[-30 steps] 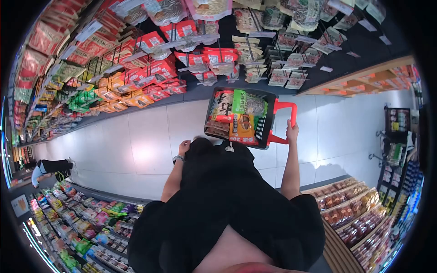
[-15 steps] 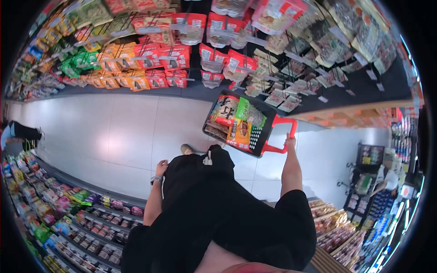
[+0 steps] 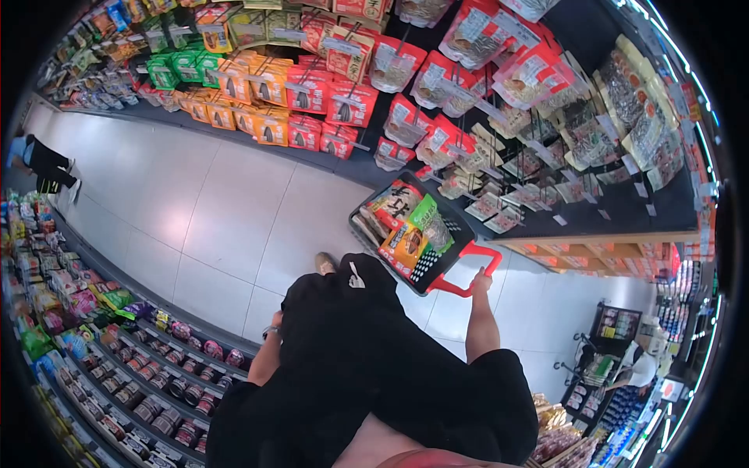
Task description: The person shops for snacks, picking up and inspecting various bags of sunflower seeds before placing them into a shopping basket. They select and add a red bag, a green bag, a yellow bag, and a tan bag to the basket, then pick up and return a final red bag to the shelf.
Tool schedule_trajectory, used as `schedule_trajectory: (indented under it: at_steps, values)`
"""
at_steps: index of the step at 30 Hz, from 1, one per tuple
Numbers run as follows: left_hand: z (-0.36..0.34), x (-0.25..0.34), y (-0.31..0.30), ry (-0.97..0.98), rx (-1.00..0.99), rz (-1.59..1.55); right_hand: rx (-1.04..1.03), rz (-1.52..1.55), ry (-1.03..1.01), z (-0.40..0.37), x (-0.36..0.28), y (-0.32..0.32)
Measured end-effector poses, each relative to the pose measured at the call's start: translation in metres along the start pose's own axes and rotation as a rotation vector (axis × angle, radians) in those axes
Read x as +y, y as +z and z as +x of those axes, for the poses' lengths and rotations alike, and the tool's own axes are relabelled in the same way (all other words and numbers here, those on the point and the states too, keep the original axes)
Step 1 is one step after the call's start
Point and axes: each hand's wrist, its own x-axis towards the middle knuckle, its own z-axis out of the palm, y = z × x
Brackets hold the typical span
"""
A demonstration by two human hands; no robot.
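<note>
My right hand [image 3: 482,279] is wrapped round the red handle [image 3: 493,259] of a black shopping basket [image 3: 460,235] at floor level, ahead and to the right. Inside the basket lie a red and pale bag [image 3: 396,204] with large dark characters, an orange and yellow packet [image 3: 406,247] and a green-topped clear bag [image 3: 435,225]. Another packet sits partly covered at the basket's left side. My left hand [image 3: 276,319] hangs by my black clothing, with a band on the wrist; its fingers are mostly hidden.
Hanging snack packets [image 3: 351,103] line the shelf ahead, close to the basket. A low tiered shelf of jars [image 3: 165,422] runs at the left. One person [image 3: 47,162] is far left in the aisle; another person [image 3: 641,366] stands by a cart [image 3: 587,366] at right.
The view has turned, so the shelves and aisle appear tilted. My left hand has swung back against my clothing. My right hand keeps hold of the basket handle.
</note>
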Motion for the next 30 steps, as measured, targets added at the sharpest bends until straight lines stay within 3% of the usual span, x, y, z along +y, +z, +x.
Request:
schedule_trajectory:
  at_steps: [5, 7, 10, 13, 15, 17, 18, 19, 20, 22, 24, 30]
  values:
    - [0.048, 0.040, -0.013, 0.316, 0.008, 0.188, -0.038, 0.067, -0.056, -0.038, 0.022, 0.027]
    - [0.065, 0.047, -0.023, 0.359, 0.038, 0.232, -0.143, 0.226, -0.073, -0.053, 0.034, 0.038]
    - [0.070, 0.050, -0.022, 0.102, 0.009, 0.231, -0.273, 0.388, 0.053, -0.114, 0.027, 0.036]
    - [0.092, 0.070, 0.003, 0.058, 0.040, 0.059, -0.333, 0.473, 0.092, -0.168, 0.027, 0.041]
    - [0.093, 0.101, 0.031, 0.161, 0.030, 0.114, -0.385, 0.518, 0.102, -0.195, 0.042, 0.052]
    - [0.058, 0.155, 0.058, 0.451, -0.046, 0.127, -0.447, 0.552, 0.113, -0.225, 0.047, 0.058]
    - [0.100, 0.146, 0.100, 0.720, -0.067, 0.221, -0.481, 0.587, 0.131, -0.249, 0.041, 0.058]
    - [0.038, 0.201, 0.098, 0.573, -0.276, 0.187, -0.512, 0.620, 0.155, -0.267, 0.045, 0.061]
    - [-0.001, 0.233, 0.107, 0.741, -0.318, 0.150, -0.575, 0.612, 0.128, -0.269, 0.052, 0.069]
    - [-0.011, 0.244, 0.153, 0.951, -0.413, 0.199, -0.637, 0.598, 0.148, -0.296, 0.058, 0.082]
    - [-0.051, 0.252, 0.165, 0.890, -0.388, 0.263, -0.707, 0.585, 0.179, -0.312, 0.073, 0.097]
    - [-0.014, 0.234, 0.135, 0.817, -0.308, 0.453, -0.765, 0.411, -0.017, -0.379, 0.064, 0.117]
